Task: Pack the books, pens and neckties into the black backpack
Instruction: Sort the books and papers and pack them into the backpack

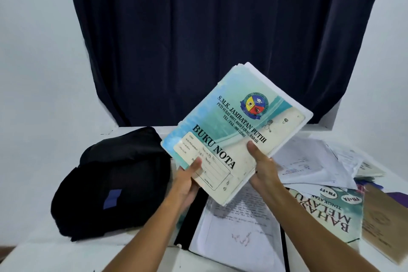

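Both hands, left hand (pixel 187 177) and right hand (pixel 262 165), pinch the notebook stack (pixel 234 137); book-loading step; black backpack (pixel 114 183) at left must be opened next.

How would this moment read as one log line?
both hands hold notebook stack | above table | backpack left, not yet packed

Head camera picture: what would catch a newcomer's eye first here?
First, the teal BUKU NOTA notebook, held up mid-frame over the table by both hands, left hand and right hand at its lower edge. Then the black backpack lying to the left, and the loose papers and Bahasa Melayu book scattered on the right.
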`<state>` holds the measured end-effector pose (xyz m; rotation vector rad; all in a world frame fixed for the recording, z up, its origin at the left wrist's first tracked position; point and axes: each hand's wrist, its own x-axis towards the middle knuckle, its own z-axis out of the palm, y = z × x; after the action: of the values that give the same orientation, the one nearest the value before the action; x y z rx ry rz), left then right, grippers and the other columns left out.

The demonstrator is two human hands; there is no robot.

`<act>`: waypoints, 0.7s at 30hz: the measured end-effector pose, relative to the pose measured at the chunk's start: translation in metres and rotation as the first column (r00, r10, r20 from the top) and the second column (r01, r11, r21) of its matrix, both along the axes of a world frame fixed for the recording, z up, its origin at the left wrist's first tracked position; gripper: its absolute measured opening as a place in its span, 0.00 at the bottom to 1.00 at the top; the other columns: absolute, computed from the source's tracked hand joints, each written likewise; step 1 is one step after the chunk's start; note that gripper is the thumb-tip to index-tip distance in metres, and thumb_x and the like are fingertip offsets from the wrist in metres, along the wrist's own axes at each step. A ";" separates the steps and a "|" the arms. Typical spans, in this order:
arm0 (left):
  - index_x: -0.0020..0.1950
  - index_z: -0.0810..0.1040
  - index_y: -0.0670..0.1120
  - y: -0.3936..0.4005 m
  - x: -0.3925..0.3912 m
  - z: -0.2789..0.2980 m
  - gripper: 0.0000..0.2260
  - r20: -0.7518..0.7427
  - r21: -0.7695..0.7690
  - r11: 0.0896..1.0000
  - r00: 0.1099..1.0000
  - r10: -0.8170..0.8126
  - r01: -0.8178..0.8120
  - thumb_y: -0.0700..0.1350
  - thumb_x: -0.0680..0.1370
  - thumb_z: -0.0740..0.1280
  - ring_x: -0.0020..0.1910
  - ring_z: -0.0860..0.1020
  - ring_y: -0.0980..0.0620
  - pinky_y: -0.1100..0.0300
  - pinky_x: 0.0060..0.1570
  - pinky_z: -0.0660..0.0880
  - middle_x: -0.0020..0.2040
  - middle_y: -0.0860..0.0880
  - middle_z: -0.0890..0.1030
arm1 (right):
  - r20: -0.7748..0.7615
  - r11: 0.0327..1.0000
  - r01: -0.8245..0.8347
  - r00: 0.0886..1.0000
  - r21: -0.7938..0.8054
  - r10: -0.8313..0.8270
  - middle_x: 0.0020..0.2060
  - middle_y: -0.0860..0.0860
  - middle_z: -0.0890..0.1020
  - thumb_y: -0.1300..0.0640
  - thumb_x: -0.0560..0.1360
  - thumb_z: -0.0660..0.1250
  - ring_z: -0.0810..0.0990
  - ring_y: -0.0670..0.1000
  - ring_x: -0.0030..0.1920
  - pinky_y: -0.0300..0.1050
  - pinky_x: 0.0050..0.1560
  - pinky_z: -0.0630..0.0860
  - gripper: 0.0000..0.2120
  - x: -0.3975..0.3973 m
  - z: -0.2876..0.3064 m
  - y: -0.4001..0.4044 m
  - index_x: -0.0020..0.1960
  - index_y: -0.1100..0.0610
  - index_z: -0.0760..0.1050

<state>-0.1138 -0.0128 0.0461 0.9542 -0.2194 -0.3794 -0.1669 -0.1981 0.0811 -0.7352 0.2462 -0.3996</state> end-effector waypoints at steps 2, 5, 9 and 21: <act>0.70 0.71 0.40 -0.005 0.005 0.008 0.40 -0.023 -0.096 0.993 0.998 0.067 -0.069 0.44 0.61 0.81 0.61 0.79 0.37 0.38 0.51 0.80 0.64 0.37 0.78 | 0.038 1.000 -0.008 0.999 -0.008 0.009 0.53 0.61 0.84 0.62 0.64 0.74 0.84 0.60 0.53 0.65 0.57 0.77 0.18 0.001 0.003 0.007 0.54 0.61 0.80; 0.70 0.71 0.40 -0.002 0.011 0.018 0.43 -0.021 -0.140 0.987 0.997 0.072 -0.074 0.41 0.57 0.83 0.61 0.79 0.36 0.39 0.49 0.80 0.64 0.36 0.78 | 0.079 0.998 -0.013 0.997 -0.062 0.017 0.53 0.59 0.84 0.62 0.62 0.76 0.83 0.60 0.55 0.63 0.56 0.78 0.21 -0.005 0.009 0.011 0.54 0.61 0.79; 0.71 0.70 0.38 0.019 0.019 0.032 0.48 0.042 -0.122 0.992 0.999 0.016 -0.011 0.43 0.54 0.86 0.64 0.76 0.34 0.30 0.60 0.71 0.65 0.35 0.76 | 0.216 0.995 -0.070 0.973 -0.067 0.083 0.62 0.63 0.79 0.49 0.58 0.83 0.80 0.62 0.60 0.61 0.58 0.77 0.39 -0.023 0.030 -0.016 0.63 0.64 0.76; 0.54 0.80 0.39 0.091 0.030 0.049 0.17 -0.087 0.327 0.941 0.994 -0.060 0.085 0.35 0.65 0.75 0.43 0.85 0.39 0.44 0.34 0.81 0.48 0.38 0.85 | -0.217 0.707 -0.566 0.821 -0.424 0.528 0.64 0.66 0.76 0.40 0.52 0.84 0.76 0.67 0.63 0.60 0.56 0.78 0.49 -0.031 0.042 -0.089 0.65 0.62 0.76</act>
<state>-0.0842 0.0781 0.0950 1.2624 -0.1234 -0.5307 -0.1975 -0.2871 0.1235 -1.2672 -0.0137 0.1612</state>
